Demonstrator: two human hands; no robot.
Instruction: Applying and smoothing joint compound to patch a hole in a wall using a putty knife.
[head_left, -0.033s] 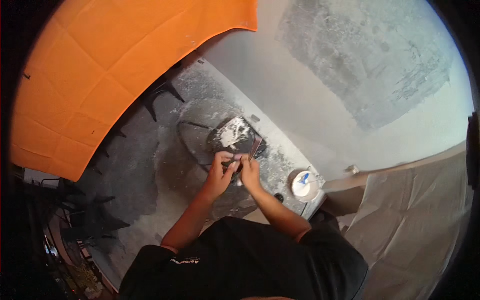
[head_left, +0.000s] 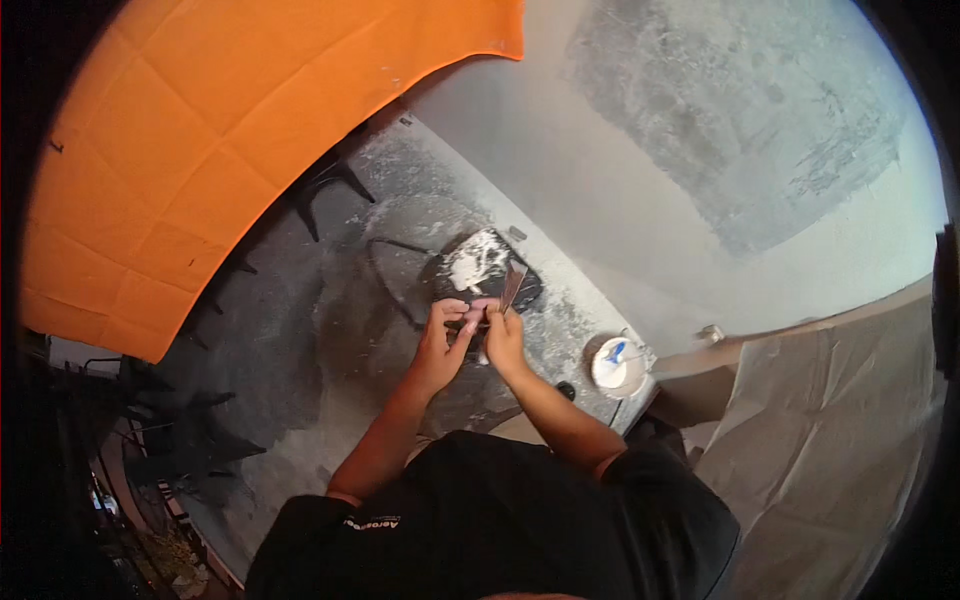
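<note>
My two hands meet in front of my body. In my right hand (head_left: 504, 340) is a scraper (head_left: 514, 285) with a broad, flat blade pointing up and away from me. My left hand (head_left: 438, 345) is bent toward the right, its fingertips and thumb closing on the right hand's fingers. Whether anything small lies between those fingers, I cannot make out. Just beyond them on the floor lies a dark, rounded object (head_left: 488, 262), its top smeared thickly with white. A thin black loop (head_left: 385, 285) curves beside it.
A white bucket (head_left: 618, 368) holding white material and a blue-handled tool stands at right. The grey floor (head_left: 270, 400) carries white dust. A patched wall (head_left: 740, 120) rises beyond. An orange sheet (head_left: 210, 150) hangs upper left above dark metal legs (head_left: 320, 195). Brown covering (head_left: 820, 440) lies at right.
The whole view has shifted slightly. My hands stay together with the scraper still in the right one.
</note>
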